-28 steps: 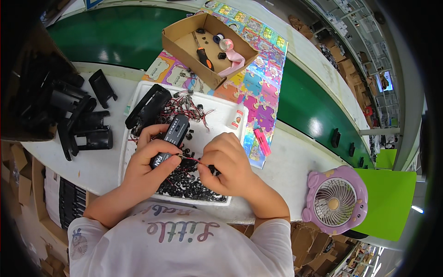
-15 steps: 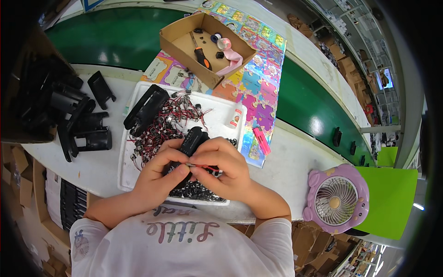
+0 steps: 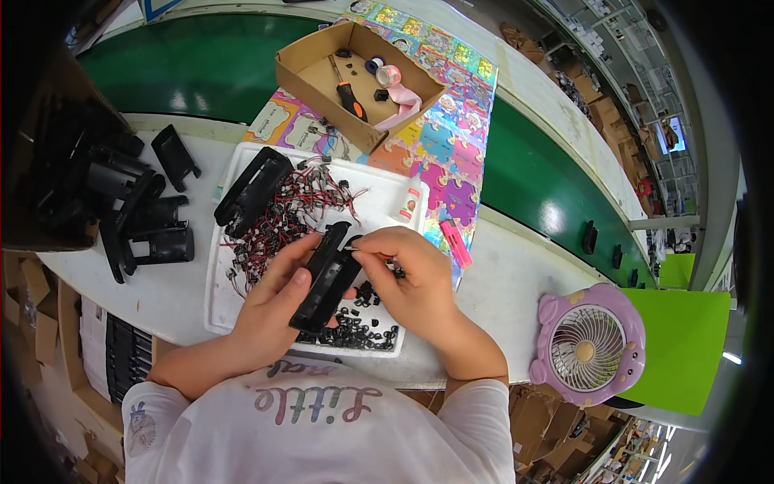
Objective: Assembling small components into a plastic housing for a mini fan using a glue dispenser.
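My left hand (image 3: 272, 305) is wrapped round a long black plastic housing (image 3: 329, 282), held tilted with its hollow side up. At the housing's upper end the thumb and fingers of my right hand (image 3: 419, 278) are pinched together; what is between them is too small to make out. Beneath both hands lies a white foam tray (image 3: 213, 298). It holds a heap of red and black wires with small connectors (image 3: 282, 214), many small black plastic pieces (image 3: 348, 332) and another black housing (image 3: 255, 187).
A small white bottle (image 3: 409, 202) lies in the tray, a pink tool (image 3: 455, 244) beside it. Behind stands a cardboard box (image 3: 302, 85) with a screwdriver (image 3: 350, 101) and tape. More black housings (image 3: 161, 218) lie left. A purple fan (image 3: 587, 347) stands right.
The housing has been turned so its hollow side shows. My right hand has shifted right and up to its upper end. The red wire seen between my fingers before is no longer visible there.
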A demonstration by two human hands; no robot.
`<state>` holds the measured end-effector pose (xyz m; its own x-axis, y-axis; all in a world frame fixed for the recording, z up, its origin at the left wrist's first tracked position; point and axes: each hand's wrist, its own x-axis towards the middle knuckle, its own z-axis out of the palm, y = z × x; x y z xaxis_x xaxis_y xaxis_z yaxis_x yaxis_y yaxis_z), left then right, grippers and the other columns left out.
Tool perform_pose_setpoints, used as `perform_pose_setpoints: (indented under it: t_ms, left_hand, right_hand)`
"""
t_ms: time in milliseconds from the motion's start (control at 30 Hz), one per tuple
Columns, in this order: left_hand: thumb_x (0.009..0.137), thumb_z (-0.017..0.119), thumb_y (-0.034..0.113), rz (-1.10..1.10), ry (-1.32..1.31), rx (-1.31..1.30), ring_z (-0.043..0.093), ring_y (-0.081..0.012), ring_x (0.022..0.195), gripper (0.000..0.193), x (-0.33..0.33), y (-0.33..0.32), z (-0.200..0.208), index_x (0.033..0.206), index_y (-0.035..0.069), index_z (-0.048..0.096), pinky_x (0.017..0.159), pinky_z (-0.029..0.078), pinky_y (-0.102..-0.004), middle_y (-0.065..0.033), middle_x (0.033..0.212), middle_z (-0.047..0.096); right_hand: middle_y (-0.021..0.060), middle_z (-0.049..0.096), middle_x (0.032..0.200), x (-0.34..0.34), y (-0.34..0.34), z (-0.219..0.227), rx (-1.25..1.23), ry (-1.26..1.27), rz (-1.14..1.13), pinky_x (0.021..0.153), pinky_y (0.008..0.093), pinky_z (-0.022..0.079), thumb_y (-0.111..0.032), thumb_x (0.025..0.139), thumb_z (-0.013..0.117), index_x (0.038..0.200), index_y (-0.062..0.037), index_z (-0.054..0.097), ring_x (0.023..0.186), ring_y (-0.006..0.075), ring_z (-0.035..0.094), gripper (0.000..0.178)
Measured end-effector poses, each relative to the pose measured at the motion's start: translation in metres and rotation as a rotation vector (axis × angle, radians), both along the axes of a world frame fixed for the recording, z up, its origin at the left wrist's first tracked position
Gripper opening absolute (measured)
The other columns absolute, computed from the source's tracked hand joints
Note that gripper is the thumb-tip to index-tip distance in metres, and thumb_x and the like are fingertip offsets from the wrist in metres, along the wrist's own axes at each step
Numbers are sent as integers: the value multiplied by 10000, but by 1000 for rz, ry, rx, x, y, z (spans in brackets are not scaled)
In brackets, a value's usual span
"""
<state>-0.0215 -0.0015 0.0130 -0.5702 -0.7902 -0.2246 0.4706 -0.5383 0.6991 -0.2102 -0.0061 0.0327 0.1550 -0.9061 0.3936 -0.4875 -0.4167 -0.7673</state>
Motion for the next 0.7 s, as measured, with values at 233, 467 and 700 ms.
perform_pose_setpoints:
  t_ms: [233, 467, 700]
  left_hand:
    - [988, 351, 225, -22, -16, 13, 555, -234, 1046, 452, 1, 4, -3, 1400, 71, 246, 748, 520, -334, -117, 1228, 485]
    - [984, 369, 237, -58, -84, 20, 552, -186, 1007, 459, 0, 5, -3, 1402, 81, 262, 759, 521, -341, -87, 1212, 491]
    - [985, 376, 207, -29, -36, 84, 536, -133, 1010, 444, -8, 9, -6, 1395, 75, 270, 786, 522, -322, -67, 1216, 478]
  right_hand:
    - [89, 573, 766, 7, 5, -11, 29, -16, 23, 570, 355, 447, 49, 709, 666, 903, -28, 495, 672, 270, 552, 270]
    - [100, 552, 746, 8, 4, -12, -25, 62, 24, 586, 369, 441, 67, 691, 657, 918, -25, 463, 686, 296, 556, 313]
    - [120, 550, 762, 12, 6, -11, -135, 172, -22, 534, 364, 434, 94, 668, 651, 912, -27, 463, 623, 286, 536, 331]
